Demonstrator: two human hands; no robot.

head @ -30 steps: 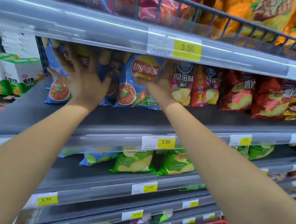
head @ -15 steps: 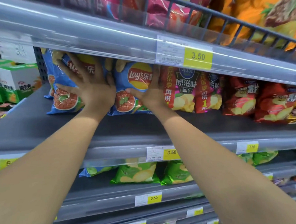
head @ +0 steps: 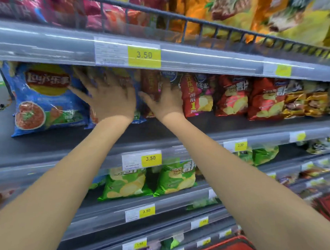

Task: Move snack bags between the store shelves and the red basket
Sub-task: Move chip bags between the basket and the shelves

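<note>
- You are laying your left hand [head: 111,100] flat on the front of a blue snack bag [head: 138,116], fingers splayed and straight, gripping nothing. The bag is standing upright toward the far side of the middle shelf [head: 160,132], mostly hidden under your palm.
- Your right hand [head: 163,103] is resting just to its right, fingers straight and pressing against a dark red bag [head: 149,82]. Blur is smearing the fingertips, but no curl is showing.
- The relation that is mattering: the blue bag's long axis is running vertically, its top is sitting beyond your fingertips under the upper shelf rail [head: 45,46], and its right edge is lying between your two hands.
- Your left hand is the nearer one, so I am judging it the hand to close on the bag.
- The red basket [head: 228,244] is sitting low, near and to the right, well apart from both hands.
- A second blue bag [head: 45,99] is standing just beside it on the left.
</note>
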